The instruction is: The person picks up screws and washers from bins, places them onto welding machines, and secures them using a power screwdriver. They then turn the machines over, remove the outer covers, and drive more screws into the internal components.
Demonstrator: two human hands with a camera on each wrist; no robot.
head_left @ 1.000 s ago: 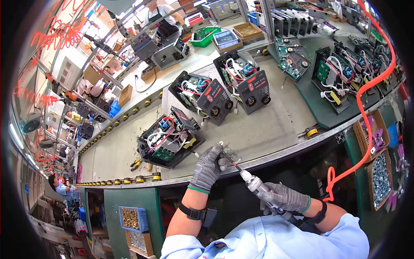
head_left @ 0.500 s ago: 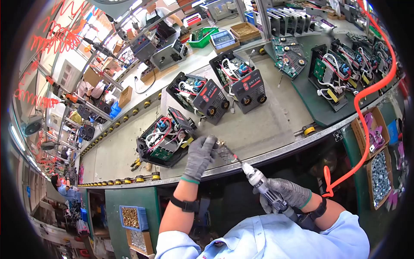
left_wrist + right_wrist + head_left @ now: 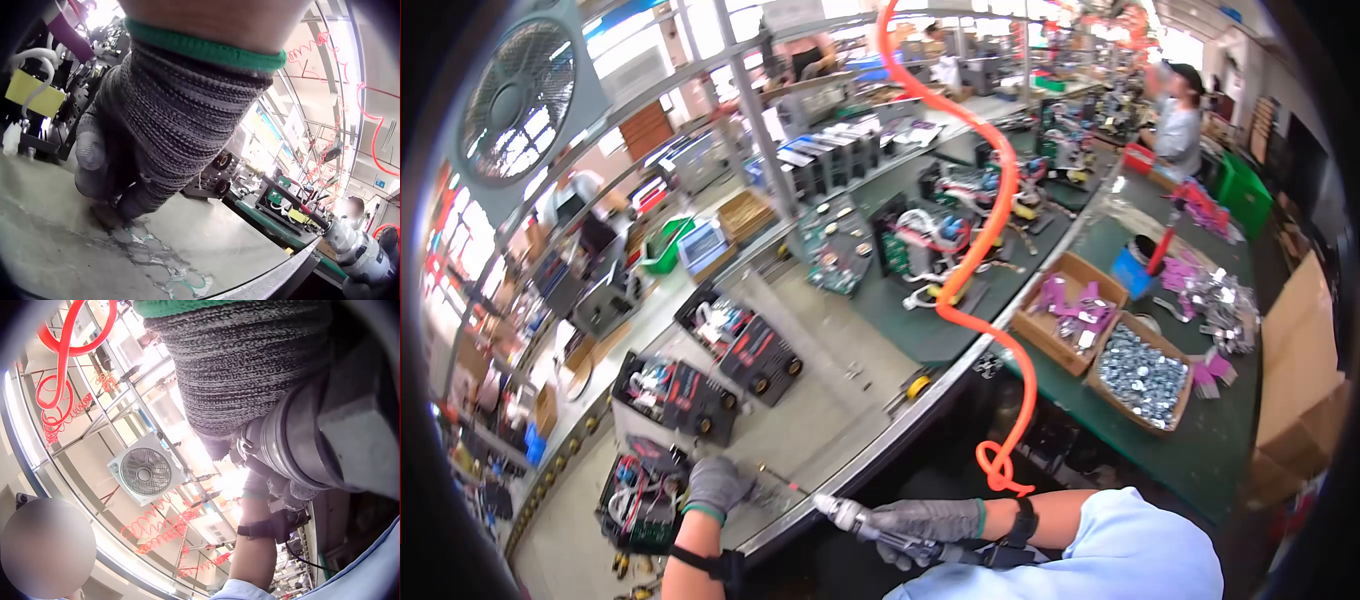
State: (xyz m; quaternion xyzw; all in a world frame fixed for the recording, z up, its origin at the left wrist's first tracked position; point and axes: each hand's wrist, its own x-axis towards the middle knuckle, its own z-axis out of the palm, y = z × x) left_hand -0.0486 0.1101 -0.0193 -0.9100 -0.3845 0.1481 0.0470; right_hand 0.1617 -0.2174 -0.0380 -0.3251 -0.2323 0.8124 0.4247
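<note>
My right hand (image 3: 925,522), in a grey knitted glove, grips a power screwdriver (image 3: 845,515). Its long bit (image 3: 788,480) points left over the bench, with a small brass-coloured piece at the tip (image 3: 253,170). The gloved left hand (image 3: 718,487) is low over the bench, right beside an opened black machine unit (image 3: 635,510) with wires and a green circuit board. In the left wrist view its fingers (image 3: 140,200) bend down to the surface by some clear scraps (image 3: 181,275). Whether the fingertips hold anything I cannot tell.
Two more black units (image 3: 675,395) (image 3: 745,345) stand farther along the bench (image 3: 840,345). An orange-red hose (image 3: 1000,200) hangs across the view. On the green side table are a carton of purple-wrapped parts (image 3: 1055,345) and a box of small metal hardware (image 3: 1145,375). People work farther off.
The head view has swung right, bringing the side table into fuller sight. My left hand has drawn away from the bit tip toward the nearest unit. The right hand keeps its grip on the screwdriver.
</note>
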